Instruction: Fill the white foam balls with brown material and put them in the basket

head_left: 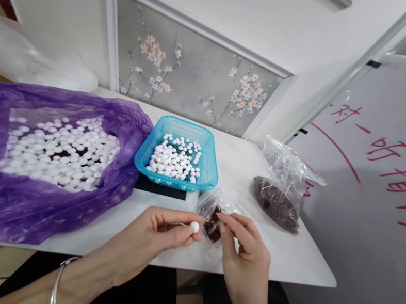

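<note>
White bead (194,227) pinched in left hand (156,240)

Bare tabletop (286,261) lies open right of the blue basket (179,154), up to the clear bag (278,191). Left of the basket, the purple bag (23,193) blocks the way. A small bag (212,211) sits just in front of the basket.

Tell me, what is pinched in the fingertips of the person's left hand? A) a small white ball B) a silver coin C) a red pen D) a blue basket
A: the left hand pinches a small white ball at its fingertips, next to the small bag of dark bits that the right hand holds.
</note>
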Tool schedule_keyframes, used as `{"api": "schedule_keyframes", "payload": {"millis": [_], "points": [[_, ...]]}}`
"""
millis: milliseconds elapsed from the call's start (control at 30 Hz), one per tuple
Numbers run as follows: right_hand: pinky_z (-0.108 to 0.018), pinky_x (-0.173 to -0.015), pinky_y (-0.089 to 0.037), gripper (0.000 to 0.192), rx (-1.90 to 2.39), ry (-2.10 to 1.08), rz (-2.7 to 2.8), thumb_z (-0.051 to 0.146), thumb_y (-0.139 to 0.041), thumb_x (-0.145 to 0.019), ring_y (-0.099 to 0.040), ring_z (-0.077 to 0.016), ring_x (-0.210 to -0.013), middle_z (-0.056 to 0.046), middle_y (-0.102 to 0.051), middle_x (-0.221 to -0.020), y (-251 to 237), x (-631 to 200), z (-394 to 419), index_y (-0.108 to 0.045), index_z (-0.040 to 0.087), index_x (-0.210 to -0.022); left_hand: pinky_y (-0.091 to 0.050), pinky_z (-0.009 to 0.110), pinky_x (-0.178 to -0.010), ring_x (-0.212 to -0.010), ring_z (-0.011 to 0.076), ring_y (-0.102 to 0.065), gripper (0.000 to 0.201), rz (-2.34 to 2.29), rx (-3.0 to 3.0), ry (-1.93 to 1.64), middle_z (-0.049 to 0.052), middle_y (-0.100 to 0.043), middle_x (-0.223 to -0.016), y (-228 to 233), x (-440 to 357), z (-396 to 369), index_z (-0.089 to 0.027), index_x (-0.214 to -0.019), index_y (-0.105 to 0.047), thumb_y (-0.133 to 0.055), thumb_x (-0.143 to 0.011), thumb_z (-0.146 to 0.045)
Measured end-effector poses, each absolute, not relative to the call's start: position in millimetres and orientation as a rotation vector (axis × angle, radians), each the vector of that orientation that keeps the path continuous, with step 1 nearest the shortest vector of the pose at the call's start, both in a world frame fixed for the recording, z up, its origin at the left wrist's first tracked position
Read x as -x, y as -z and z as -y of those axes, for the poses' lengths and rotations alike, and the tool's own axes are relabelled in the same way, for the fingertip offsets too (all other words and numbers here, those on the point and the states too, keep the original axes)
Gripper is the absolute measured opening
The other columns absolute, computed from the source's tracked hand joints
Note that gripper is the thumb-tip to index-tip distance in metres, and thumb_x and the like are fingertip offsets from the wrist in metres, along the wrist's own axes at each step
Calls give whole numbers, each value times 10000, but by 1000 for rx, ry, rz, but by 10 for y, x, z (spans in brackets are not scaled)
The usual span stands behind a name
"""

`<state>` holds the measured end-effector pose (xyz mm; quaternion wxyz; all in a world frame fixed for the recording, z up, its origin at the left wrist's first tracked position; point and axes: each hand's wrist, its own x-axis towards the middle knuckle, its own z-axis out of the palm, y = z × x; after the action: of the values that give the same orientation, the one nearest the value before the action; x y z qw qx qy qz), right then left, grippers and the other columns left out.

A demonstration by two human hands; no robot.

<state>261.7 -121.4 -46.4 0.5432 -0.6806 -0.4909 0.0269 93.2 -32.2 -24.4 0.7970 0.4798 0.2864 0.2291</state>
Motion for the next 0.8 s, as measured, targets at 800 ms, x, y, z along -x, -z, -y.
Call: {"api": "schedule_keyframes", "payload": {"millis": [800], "points": [[-172,-635,-520,258,1213,-348,1156,91,-716,-808,-626,-110,-759,20,-656,-829,273,-2302,1377,-755,312,-935,-459,174,-686,-690,68,-578,159,-459,-940,-460,-15,-691,-786,102,-932,426,-190,-923,-758,-773,-794,-283]]}}
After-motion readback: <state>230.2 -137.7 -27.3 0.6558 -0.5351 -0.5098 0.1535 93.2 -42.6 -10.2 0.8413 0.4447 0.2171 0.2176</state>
